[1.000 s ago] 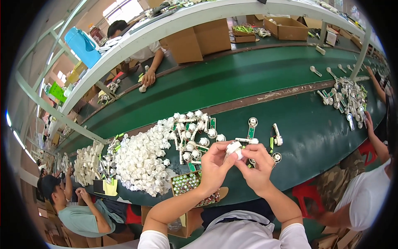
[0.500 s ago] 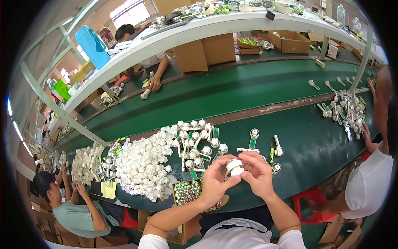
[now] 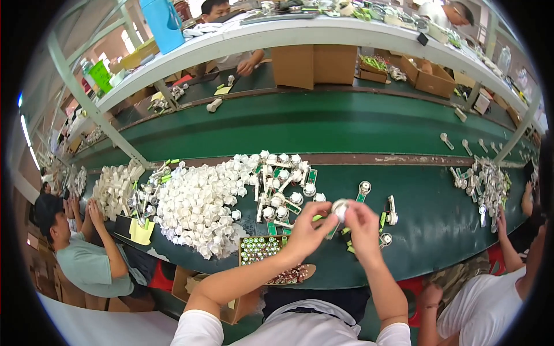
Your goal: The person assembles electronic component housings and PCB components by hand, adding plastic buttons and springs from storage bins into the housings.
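green belts run the length of a long work line [image 3: 323,124], with a pale shelf [image 3: 300,34] arching over the far side and cardboard boxes [image 3: 314,64] standing under it. at the far left a seated person in a green shirt [image 3: 86,262] faces a stack of cream-coloured blocks [image 3: 115,184], with yellow paper slips [image 3: 140,232] at the near edge just beside it. right of that spreads a big heap of small white caps [image 3: 202,205], and next to it a cluster of round-headed white parts on strips [image 3: 283,184]. near the belt's edge sits a small tray of green-tipped cylinders [image 3: 259,249]. above it the left hand [image 3: 309,228] and the right hand [image 3: 363,222] meet, fingers of both pinched around one small round white part [image 3: 339,209], held up just over the near belt in the middle of the scene. a few loose pieces with green tabs [image 3: 384,222] lie on the belt just right of the hands. at the far right another pile of finished parts [image 3: 487,181] sits in front of a person in a white shirt [image 3: 490,305].
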